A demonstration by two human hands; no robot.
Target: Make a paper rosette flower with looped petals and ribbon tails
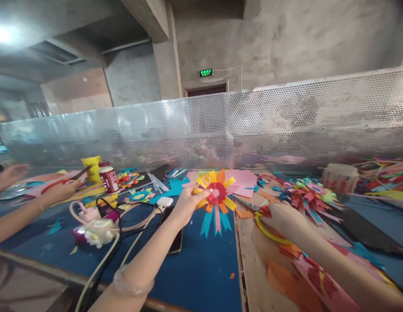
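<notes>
My left hand (187, 204) pinches the left edge of a paper flower (217, 196). It has a red centre with a pink middle, yellow and orange looped petals, and blue and pink ribbon tails hanging below. In my right hand (284, 220) is a pair of scissors (248, 203), gripped by its handles, most of which my fingers hide. The blades point left at the flower's right side; I cannot tell whether they touch it. A curved yellow band (269, 232) shows just under my right hand. Behind that hand lies a multicoloured paper flower cluster (310, 195).
At left, a co-worker's hand (63, 190) holds scissors (82, 172) beside a yellow cup (91, 168) and brown jar (109, 178). Cables, a charger (90, 214) and a phone (175, 238) lie nearer. Orange paper scraps (286, 281) lie at right; a perforated metal screen (201, 125) stands behind.
</notes>
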